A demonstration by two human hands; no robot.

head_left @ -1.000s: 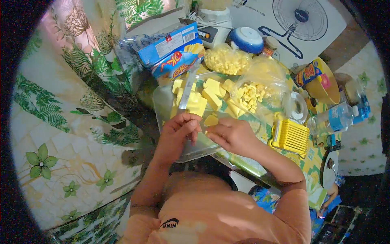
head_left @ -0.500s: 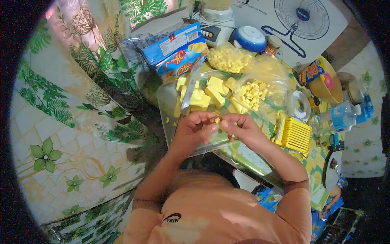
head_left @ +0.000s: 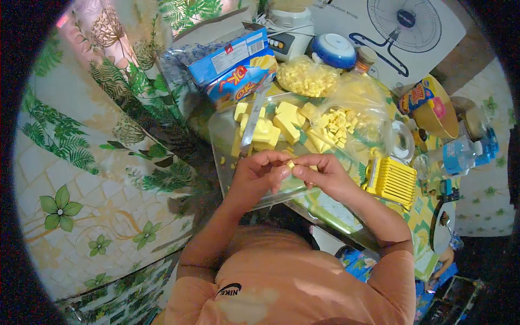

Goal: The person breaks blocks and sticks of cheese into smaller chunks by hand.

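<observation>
My left hand [head_left: 257, 179] and my right hand [head_left: 319, 172] meet over the near part of a clear plastic tray [head_left: 219, 146]. Both pinch one small yellow cheese cube [head_left: 291, 164] between their fingertips. Beyond them, large cheese blocks [head_left: 265, 131] lie in the tray. Small cut cheese pieces [head_left: 341, 123] are heaped at its right, partly at the mouth of a clear plastic bag [head_left: 364, 103]. A knife [head_left: 251, 128] points away across the blocks, its lower end close to my left hand; whether the handle touches that hand I cannot tell.
A bag of cheese cubes [head_left: 309, 77], a blue box [head_left: 230, 59], a white appliance [head_left: 290, 35] and a blue bowl [head_left: 334, 51] stand behind. To the right are a yellow slotted slicer [head_left: 394, 181], a tape roll [head_left: 402, 142], a bottle [head_left: 460, 155] and a yellow tub [head_left: 436, 111].
My fingers have shifted slightly around the cheese cube, which now shows a little more between the fingertips. The tray, knife and blocks have stayed put.
</observation>
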